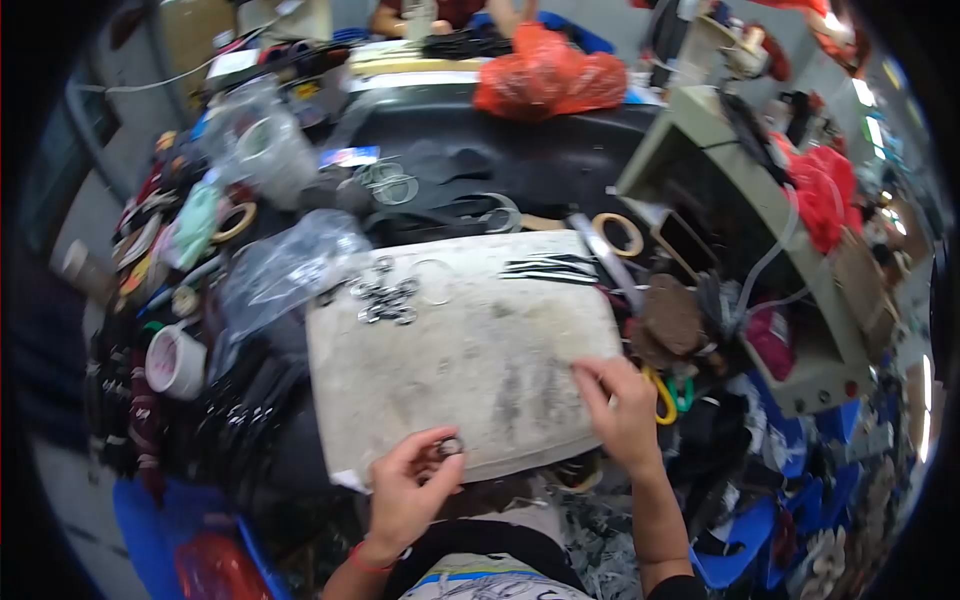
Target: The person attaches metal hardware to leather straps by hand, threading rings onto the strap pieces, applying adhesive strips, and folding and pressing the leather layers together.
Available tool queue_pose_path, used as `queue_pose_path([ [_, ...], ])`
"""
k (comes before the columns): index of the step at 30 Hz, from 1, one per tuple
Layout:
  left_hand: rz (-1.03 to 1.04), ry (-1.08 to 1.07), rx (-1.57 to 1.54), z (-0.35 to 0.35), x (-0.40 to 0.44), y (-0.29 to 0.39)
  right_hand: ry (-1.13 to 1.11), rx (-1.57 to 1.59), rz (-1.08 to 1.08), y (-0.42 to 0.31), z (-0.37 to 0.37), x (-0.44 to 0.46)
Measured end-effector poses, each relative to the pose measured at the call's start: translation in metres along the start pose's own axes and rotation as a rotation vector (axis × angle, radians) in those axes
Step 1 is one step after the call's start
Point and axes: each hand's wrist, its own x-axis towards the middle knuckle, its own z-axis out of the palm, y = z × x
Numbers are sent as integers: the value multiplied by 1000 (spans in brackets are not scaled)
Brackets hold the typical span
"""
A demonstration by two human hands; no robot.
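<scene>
- Holding a small dark piece just above the near edge of the board, the left hand has its thumb and fingers closed around it; part of the piece shows between the fingertips, apparently with a metallic glint.
- The grip is a fingertip one, probably because so small a part is easier to turn and inspect there than in the palm.
- The right hand is over the board's right side, thumb and forefinger extended and close together, the other fingers curled; whether anything thin lies between the tips cannot be told.
- The board, pale and stained, lies on the dark desk, likely so that small parts stand out against it.
- The metal pieces form a loose heap at its far left corner, presumably within reach of the left hand; a thin ring lies just beside them.
- The black strips lie roughly side by side at the far right, probably for picking up singly.
- The clear bag lies beside the heap, overlapping the board's corner.
- The yellow handle and green handle lie off the right edge, near the right hand, where tools are handy without crowding the surface.
</scene>
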Motion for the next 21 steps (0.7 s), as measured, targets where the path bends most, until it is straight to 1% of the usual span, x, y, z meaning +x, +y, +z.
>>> queue_pose_path([
  [1,23,33,10,3,2,0,-105,16,-128,-14,11,-10],
  [3,150,108,161,0,3,-7,-229,16,-339,-44,21,-21],
  [8,402,234,480,7,1,-1,-159,-37,-485,-63,38,-29],
  [11,436,247,502,11,0,-3,-157,-72,-512,-66,47,-27],
  [14,473,214,588,8,-1,-3,-161,-60,-528,-68,55,-23],
  [17,462,167,539,4,-2,0,-203,-81,-523,-68,54,-20],
  [20,399,97,497,-2,-5,0,-240,-182,-410,-71,45,-18],
  [21,364,76,493,-4,-6,1,-278,-172,-398,-70,41,-16],
])
